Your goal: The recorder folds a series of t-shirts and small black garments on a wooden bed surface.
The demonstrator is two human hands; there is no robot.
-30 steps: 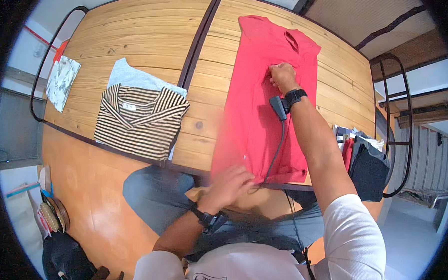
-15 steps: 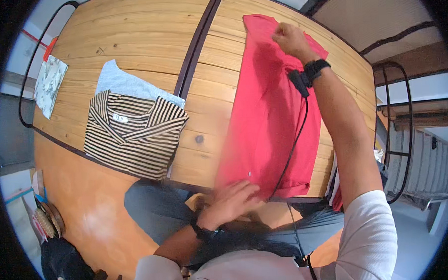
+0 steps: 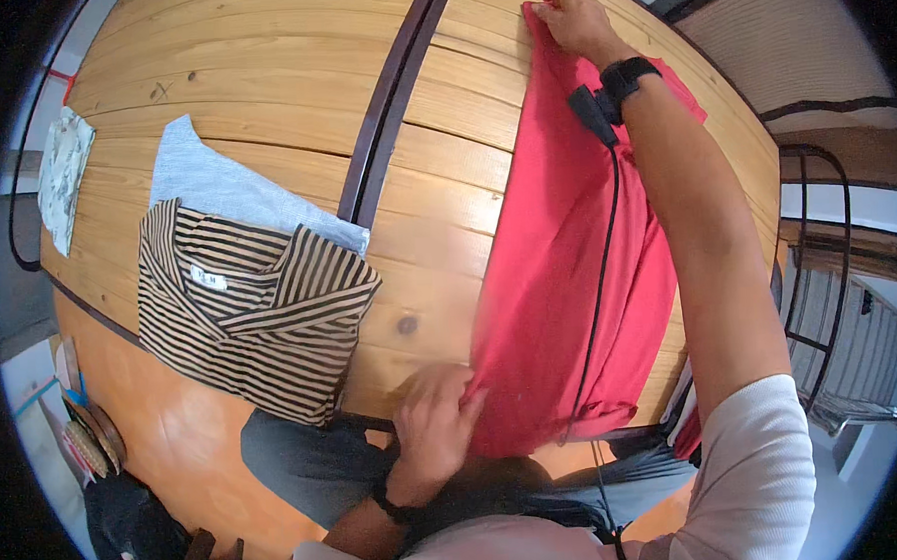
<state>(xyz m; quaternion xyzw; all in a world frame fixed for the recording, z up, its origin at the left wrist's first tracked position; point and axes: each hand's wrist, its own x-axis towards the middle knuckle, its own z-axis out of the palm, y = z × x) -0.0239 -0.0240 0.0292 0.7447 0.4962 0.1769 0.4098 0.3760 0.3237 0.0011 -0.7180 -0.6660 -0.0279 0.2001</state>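
Note:
A long red garment (image 3: 568, 265) lies over the right half of the wooden table, its near end hanging past the front edge. At its far left corner, my right hand (image 3: 579, 24) pinches the cloth. My left hand (image 3: 435, 426) grips the near left edge of the same garment, thumb against the fabric. From a black device (image 3: 593, 113) on my right wrist, a thin black cable (image 3: 605, 263) runs down across the cloth. To the left rests a folded striped collared shirt (image 3: 260, 308), overlapping a light blue cloth (image 3: 204, 181).
A dark metal strip (image 3: 387, 123) divides the wooden tabletop (image 3: 259, 58). A pale patterned cloth (image 3: 66, 182) lies at the far left edge. Folded clothes (image 3: 685, 420) are partly visible beside the table at the right. Black frame rails (image 3: 846, 223) stand beyond.
My right hand has moved farther away and now pinches the garment's far corner. My left hand has closed on the near edge. The garment has shifted rightward, its left edge straighter.

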